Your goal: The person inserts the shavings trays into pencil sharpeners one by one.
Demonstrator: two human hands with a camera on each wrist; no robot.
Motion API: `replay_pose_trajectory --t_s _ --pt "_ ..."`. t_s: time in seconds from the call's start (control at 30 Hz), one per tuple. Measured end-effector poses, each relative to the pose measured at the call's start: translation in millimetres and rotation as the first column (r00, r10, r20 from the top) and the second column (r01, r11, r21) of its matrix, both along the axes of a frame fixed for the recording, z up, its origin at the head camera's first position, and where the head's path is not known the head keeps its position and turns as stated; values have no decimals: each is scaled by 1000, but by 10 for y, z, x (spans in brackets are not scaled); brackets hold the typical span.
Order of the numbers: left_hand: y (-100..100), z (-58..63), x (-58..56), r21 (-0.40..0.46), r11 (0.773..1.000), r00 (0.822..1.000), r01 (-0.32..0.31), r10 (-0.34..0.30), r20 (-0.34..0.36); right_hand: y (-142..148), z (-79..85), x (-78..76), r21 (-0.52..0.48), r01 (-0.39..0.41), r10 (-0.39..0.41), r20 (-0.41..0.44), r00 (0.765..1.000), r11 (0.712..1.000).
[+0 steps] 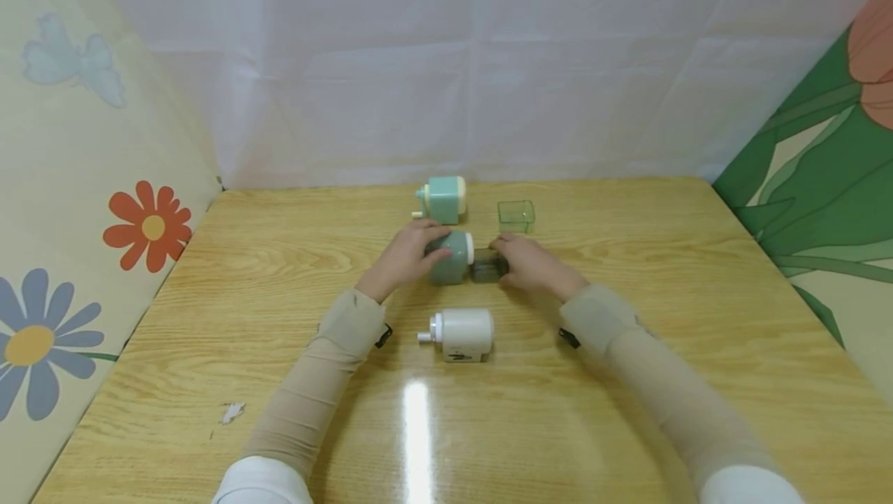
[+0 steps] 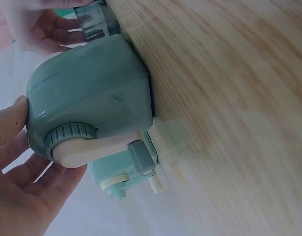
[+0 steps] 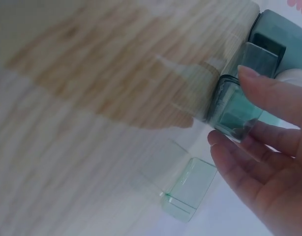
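Note:
My left hand (image 1: 412,256) grips the body of a dark green crank pencil sharpener (image 1: 450,257), thumb on one side and fingers on the other. The sharpener's cream crank arm with a grey-green knob (image 2: 141,156) shows in the left wrist view. At its opposite end, my right hand (image 1: 532,262) pinches a smoky see-through shavings drawer (image 3: 237,108) between thumb and fingers. The drawer lines up with the slot low on the sharpener; how far it sits inside I cannot tell. Both stay at table level.
Behind stands a mint green sharpener (image 1: 444,200), with a clear green drawer (image 1: 515,214) to its right. Nearer the person is a cream sharpener (image 1: 467,333). A torn white scrap (image 1: 232,412) marks the wooden table (image 1: 600,426) at front left.

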State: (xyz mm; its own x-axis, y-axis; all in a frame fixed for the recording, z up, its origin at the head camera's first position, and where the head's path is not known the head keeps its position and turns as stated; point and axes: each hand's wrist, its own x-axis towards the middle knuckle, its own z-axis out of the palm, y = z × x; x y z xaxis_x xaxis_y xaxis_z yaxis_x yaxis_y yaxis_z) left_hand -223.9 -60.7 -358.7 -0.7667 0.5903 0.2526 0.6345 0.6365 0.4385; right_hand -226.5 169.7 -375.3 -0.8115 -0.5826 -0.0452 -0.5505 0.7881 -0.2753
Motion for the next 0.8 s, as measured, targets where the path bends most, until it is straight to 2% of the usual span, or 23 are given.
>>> replay_pose_trajectory --t_s 0.2,0.43,0.8 --pt "-5 -22 -6 8 1000 1000 2 -2 -24 -37 -11 -18 4 -12 12 -2 1000 1000" --pt "-5 -22 -6 10 1000 1000 -3 3 -20 -110 -1 -27 11 -36 37 -5 999 999" --pt "3 1 8 21 1000 1000 -4 5 -4 -149 -20 -46 -2 -11 11 20 1000 1000"
